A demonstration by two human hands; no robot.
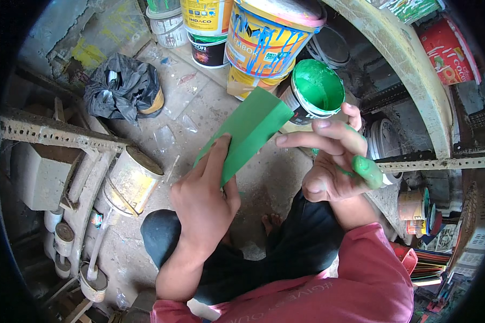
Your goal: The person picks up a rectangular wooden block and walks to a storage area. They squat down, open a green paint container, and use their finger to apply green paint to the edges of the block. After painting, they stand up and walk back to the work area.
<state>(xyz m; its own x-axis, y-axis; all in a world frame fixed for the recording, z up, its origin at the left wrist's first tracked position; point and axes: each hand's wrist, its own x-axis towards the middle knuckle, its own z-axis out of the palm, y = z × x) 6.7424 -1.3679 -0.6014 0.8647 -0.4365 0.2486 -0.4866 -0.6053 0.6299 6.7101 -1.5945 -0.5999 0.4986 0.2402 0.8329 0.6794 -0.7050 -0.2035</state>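
"Now, where's that green panel?"

"Clamped in the left hand, above the floor! Right hand — fingers apart, green paint on one — near the panel's edge."

Pretty grubby room tbh. The back wall is flaking, with a yellow patch on it, and the grey floor is all dust and specks. Shelf rail full of holes on the left, a holey metal strip on the right. Pale light on the floor, way darker under the shelving.
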